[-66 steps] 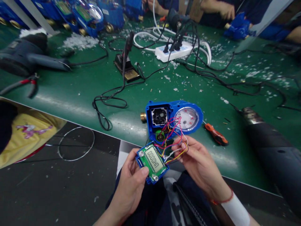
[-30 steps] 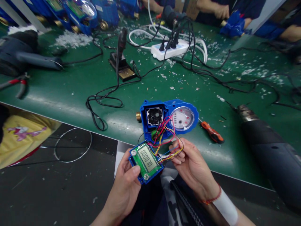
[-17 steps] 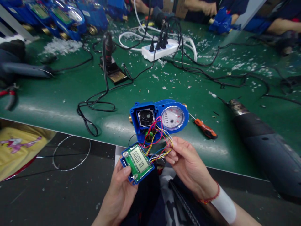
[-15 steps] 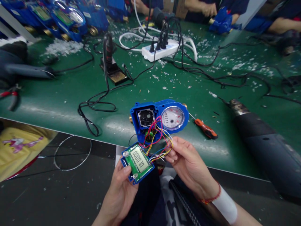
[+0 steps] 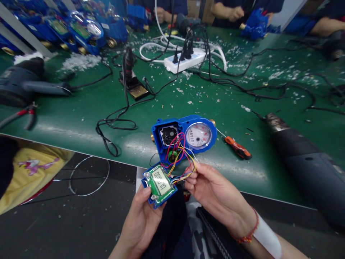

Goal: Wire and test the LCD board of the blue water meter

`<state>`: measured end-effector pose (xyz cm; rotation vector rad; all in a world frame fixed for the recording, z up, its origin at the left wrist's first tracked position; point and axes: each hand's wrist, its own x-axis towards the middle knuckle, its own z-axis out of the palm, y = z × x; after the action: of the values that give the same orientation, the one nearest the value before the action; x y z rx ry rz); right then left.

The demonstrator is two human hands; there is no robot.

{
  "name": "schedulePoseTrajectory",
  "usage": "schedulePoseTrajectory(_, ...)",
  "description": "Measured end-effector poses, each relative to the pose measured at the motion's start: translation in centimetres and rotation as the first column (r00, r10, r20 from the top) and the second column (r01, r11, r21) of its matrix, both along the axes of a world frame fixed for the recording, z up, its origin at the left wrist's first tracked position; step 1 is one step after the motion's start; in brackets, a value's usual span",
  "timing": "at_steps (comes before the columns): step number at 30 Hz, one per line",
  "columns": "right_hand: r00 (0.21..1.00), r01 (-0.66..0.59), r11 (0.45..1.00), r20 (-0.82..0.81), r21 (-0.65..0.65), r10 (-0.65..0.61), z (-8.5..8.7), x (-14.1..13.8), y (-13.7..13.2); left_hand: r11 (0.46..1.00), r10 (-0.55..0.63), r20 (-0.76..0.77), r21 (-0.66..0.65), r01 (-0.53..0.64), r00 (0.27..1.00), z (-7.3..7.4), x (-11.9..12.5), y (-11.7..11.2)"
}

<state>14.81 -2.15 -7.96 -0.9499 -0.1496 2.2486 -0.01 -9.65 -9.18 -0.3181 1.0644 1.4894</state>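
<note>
My left hand [image 5: 142, 212] grips a blue-framed circuit board with an LCD display [image 5: 159, 184], thumb on its lower left corner. Thin red, yellow, white and blue wires [image 5: 185, 153] run from the board into an open blue water meter [image 5: 199, 135] lying at the table's front edge. The meter has a round dial on its right and an open square compartment on its left. With fingers and thumb pinched together, my right hand [image 5: 207, 183] holds part of the wire bundle, just right of the board.
An orange-handled screwdriver [image 5: 238, 147] lies right of the meter, beside a heat gun [image 5: 299, 158]. Behind are a soldering iron in its stand [image 5: 129, 66] and a white power strip [image 5: 185, 61]. Pliers [image 5: 29, 115] and another heat gun [image 5: 32, 84] lie left. Co-workers' hands [image 5: 235, 13] work across the table.
My right hand's fingers have closed further around the wires and drawn them slightly down. The board has tilted a little in my left hand. The whole view has shifted slightly.
</note>
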Motion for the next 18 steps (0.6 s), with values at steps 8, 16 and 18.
schedulePoseTrajectory(8,0.998,0.011,0.997,-0.064,-0.070,-0.015,0.21,0.00,-0.02,0.977,-0.008,0.122,-0.209,0.034,0.992,0.45,-0.39,0.75)
schedulePoseTrajectory(16,0.997,0.039,0.998,-0.067,-0.052,-0.042,0.43,0.10,-0.07,0.978,-0.031,0.219,-0.197,0.075,0.975,0.02,-0.37,0.40)
schedulePoseTrajectory(18,0.997,0.043,0.998,-0.063,-0.038,-0.045,0.44,0.09,-0.11,0.981,-0.026,0.231,-0.183,0.070,0.973,-0.10,-0.40,0.31)
